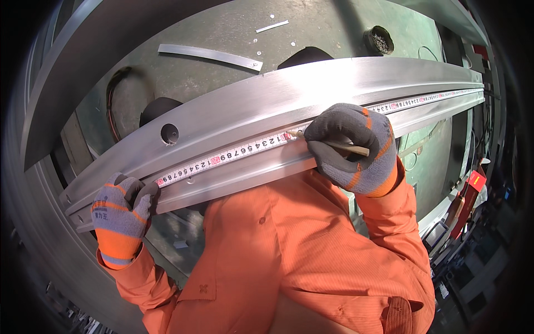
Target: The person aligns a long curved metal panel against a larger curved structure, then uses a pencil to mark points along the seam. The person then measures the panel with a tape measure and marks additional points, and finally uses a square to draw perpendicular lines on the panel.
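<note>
A long silvery metal profile point(245, 123) lies across in front of me, with a round hole near its left part. Along its channel runs a white tape measure point(239, 151), its blade stretched nearly to the profile's right end. My left hand point(123, 209), in a grey and orange glove, is closed on the tape measure at the profile's left part; its fingertips are partly hidden. Gloved alike, my right hand point(356, 147) grips a thin wooden pencil point(349, 148). The pencil's tip points left and meets the tape near the profile's middle.
On the green floor beyond lie a flat metal strip point(208, 55), a smaller strip point(272, 26) and a round tin of metal shavings point(379, 40). A large metal beam point(72, 72) stands at the far left. A red object point(471, 192) and tools sit at the right.
</note>
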Demonstrator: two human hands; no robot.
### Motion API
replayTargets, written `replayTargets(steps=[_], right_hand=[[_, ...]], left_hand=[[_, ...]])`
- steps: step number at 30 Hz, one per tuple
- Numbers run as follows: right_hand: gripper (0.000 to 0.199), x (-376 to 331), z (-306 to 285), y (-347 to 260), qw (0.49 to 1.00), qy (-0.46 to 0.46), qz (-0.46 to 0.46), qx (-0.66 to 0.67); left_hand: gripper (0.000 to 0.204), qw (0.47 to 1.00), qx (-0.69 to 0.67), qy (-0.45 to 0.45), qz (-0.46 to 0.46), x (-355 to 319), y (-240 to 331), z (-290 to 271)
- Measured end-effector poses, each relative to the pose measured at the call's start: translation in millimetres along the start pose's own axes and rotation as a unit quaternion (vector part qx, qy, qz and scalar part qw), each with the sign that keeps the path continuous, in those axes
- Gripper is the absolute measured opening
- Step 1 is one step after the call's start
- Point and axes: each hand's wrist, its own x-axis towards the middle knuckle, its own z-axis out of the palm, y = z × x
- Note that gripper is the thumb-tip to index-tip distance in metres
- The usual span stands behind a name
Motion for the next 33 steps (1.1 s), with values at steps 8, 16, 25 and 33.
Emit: replayTargets(steps=[8, 16, 25, 33], right_hand=[[0.011, 2, -1, 1, 0.999, -0.023, -0.026, -0.041], [0.013, 1, 3, 0, 1.0, -0.006, -0.019, -0.023], [0.013, 1, 5, -1, 1.0, -0.009, -0.001, -0.011], [0.013, 1, 4, 1, 0.999, -0.021, 0.001, -0.026]], left_hand=[[0.021, 1.0, -0.014, -0.012, -0.007, 0, -10, 2], [0.023, 1.0, 0.0, -0.025, -0.017, 1, -8, -1], [0.025, 1.0, 0.005, -0.011, 0.002, 0, -11, 0], [0.025, 0.999, -0.009, -0.026, -0.023, 2, -5, -1]])
